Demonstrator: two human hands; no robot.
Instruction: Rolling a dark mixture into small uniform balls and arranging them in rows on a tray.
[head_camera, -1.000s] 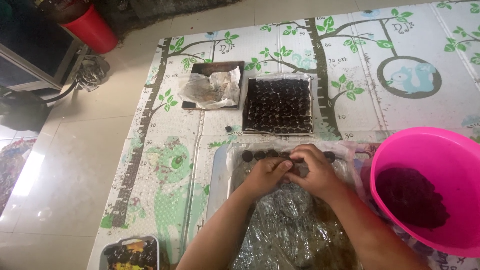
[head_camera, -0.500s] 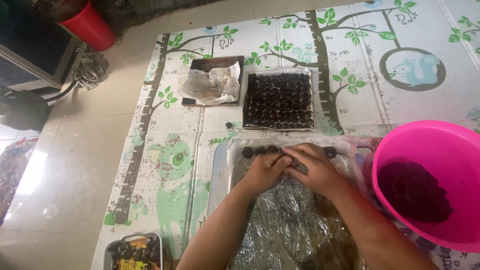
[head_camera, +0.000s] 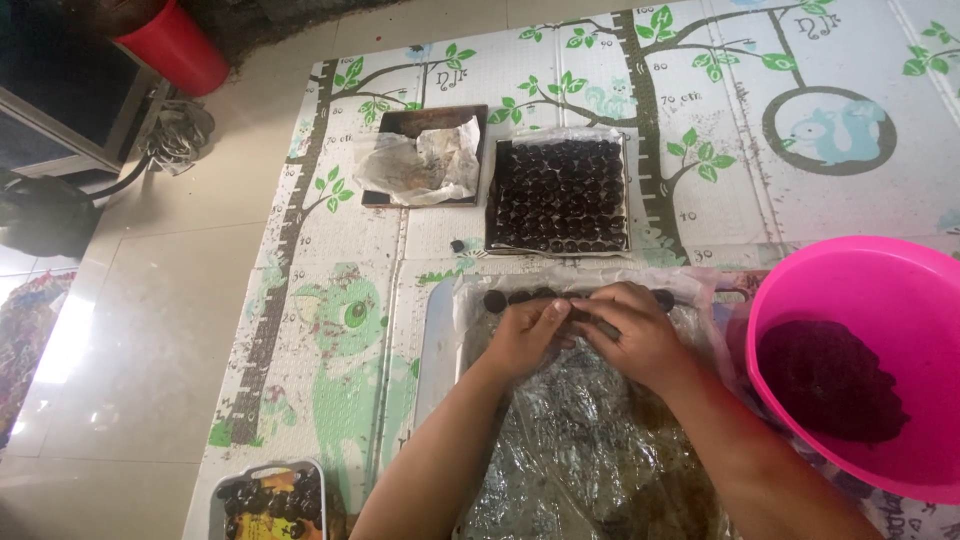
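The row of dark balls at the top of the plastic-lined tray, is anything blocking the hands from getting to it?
Nothing visible does. The left hand and right hand sit together right at the row of dark balls along the far edge of the plastic-lined tray, fingertips meeting there with only the crinkled lining beneath.

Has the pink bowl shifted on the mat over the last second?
No. The pink bowl keeps its place beside the foil-lined tray and below the squirrel print; only the camera view drifts slightly.
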